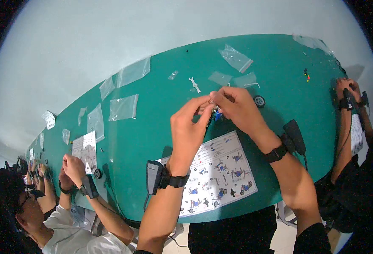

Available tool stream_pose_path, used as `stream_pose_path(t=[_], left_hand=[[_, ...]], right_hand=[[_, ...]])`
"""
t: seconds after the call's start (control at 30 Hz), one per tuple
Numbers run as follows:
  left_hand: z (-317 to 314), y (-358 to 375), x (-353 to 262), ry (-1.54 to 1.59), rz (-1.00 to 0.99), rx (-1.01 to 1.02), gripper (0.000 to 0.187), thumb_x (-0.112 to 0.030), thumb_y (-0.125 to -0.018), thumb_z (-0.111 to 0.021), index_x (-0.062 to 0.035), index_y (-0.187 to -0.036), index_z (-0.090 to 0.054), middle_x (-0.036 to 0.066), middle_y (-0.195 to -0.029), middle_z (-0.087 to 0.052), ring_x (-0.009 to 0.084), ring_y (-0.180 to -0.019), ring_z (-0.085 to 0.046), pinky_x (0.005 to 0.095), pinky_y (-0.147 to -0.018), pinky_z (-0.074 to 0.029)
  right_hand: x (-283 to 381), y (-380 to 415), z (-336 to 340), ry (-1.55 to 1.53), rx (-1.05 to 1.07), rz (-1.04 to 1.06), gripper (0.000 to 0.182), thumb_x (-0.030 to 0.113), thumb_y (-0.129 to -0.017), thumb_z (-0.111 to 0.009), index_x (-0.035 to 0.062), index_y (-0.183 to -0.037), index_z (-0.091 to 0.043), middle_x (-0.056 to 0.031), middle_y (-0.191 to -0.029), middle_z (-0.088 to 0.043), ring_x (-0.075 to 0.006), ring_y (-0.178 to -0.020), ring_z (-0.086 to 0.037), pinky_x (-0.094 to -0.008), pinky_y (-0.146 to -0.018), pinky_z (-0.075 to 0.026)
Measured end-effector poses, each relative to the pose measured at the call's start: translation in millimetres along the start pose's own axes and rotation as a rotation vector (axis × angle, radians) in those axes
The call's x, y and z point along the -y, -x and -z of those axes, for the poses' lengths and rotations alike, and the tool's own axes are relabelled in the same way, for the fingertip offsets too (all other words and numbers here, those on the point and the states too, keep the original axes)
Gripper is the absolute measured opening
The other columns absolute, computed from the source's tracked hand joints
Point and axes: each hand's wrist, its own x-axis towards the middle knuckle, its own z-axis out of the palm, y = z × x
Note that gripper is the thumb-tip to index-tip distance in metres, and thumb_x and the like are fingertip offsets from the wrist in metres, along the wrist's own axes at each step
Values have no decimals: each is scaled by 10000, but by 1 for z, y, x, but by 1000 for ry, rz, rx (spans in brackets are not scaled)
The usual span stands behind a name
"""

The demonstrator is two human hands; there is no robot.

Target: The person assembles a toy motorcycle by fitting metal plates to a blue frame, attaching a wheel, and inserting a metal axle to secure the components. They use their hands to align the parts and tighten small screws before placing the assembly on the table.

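Note:
My left hand (pixel 190 122) and my right hand (pixel 240 108) meet over the green table, fingertips pinched together on a small blue-and-metal model assembly (pixel 218 114). Fingers cover most of it, so its exact shape and the piece at the fingertips cannot be made out. Just below lies a printed instruction sheet (pixel 220 175) with pictures of a blue model motorcycle. A small black wheel with a grey hub (pixel 259 101) is right of my right hand. Beyond my left hand is a flat silver wrench (pixel 194 85). An L-shaped hex key (pixel 252 84) lies farther right.
Clear plastic bags (pixel 236 58) lie scattered on the green table (pixel 161 67). Small black, red and yellow parts (pixel 307 76) are at the right. Co-workers' hands (pixel 73 169) are at the left, beside another sheet (pixel 85 150), and more hands (pixel 346 86) are at the right edge.

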Motion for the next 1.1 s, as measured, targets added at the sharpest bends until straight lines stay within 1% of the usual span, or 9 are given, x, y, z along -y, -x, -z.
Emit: stream_pose_path(t=[0.13,0.33,0.43,0.5,0.57,0.67,0.73,1.03,1.1], left_hand=[[3,-1,-4,41,138,1,153,-38,-983,-771,6,-1128,-755,75,-993,-793,103,-915,-724,268,-825,-577],[4,-3,11,297,300,-75,106,-39,-994,-771,-5,-1082,-722,55,-962,-770,84,-868,-698,233,-750,-544],[3,-2,13,383,327,-56,110,-38,-997,-767,-6,-1090,-719,62,-969,-772,86,-870,-701,223,-749,-540],[3,-4,11,390,321,-48,103,-26,-1010,-750,13,-1092,-702,64,-953,-767,78,-862,-702,216,-748,-544],[2,-4,9,427,339,-36,95,-23,-1015,-744,18,-1086,-695,63,-945,-763,74,-857,-703,212,-744,-544],[2,-2,13,484,382,-21,86,-32,-1014,-748,5,-1070,-694,60,-951,-762,75,-857,-707,209,-735,-538],[2,-2,16,484,380,-22,83,-38,-1016,-747,-2,-1064,-689,61,-963,-764,77,-860,-712,209,-730,-536],[8,-6,24,454,414,-67,76,-36,-1008,-731,-29,-1046,-667,140,-1119,-774,127,-951,-712,263,-821,-576],[16,-6,29,359,360,-53,78,-7,-991,-737,-26,-1025,-669,129,-1136,-766,118,-946,-700,255,-820,-565]], right_hand=[[4,-1,7,-34,82,-75,409,367,-1076,-667,-2,-910,-720,9,-757,-656,-73,-725,-601,-291,-657,-494],[3,0,8,-114,150,111,224,212,-966,-785,-3,-1018,-752,-54,-900,-725,-131,-820,-670,-303,-759,-545],[14,4,10,236,95,136,193,171,-912,-807,27,-1028,-753,-82,-957,-731,-193,-892,-698,-316,-828,-555],[3,-4,8,404,-61,500,186,165,-898,-809,34,-1007,-734,-89,-967,-724,-219,-918,-704,-329,-860,-556],[-2,-6,10,485,-99,669,197,163,-893,-812,33,-998,-706,-98,-977,-721,-239,-935,-707,-342,-885,-555],[3,-2,9,380,36,475,244,166,-902,-815,21,-1016,-657,-118,-995,-722,-257,-950,-714,-360,-898,-559],[12,4,7,193,144,144,276,164,-910,-816,15,-1049,-629,-139,-1008,-725,-266,-960,-729,-370,-888,-569],[14,4,12,253,186,2,299,160,-946,-801,2,-1137,-634,-155,-1071,-770,-244,-986,-770,-366,-875,-590],[4,1,15,213,148,73,293,145,-951,-794,-2,-1152,-640,-150,-1080,-775,-245,-1001,-769,-368,-885,-588]])
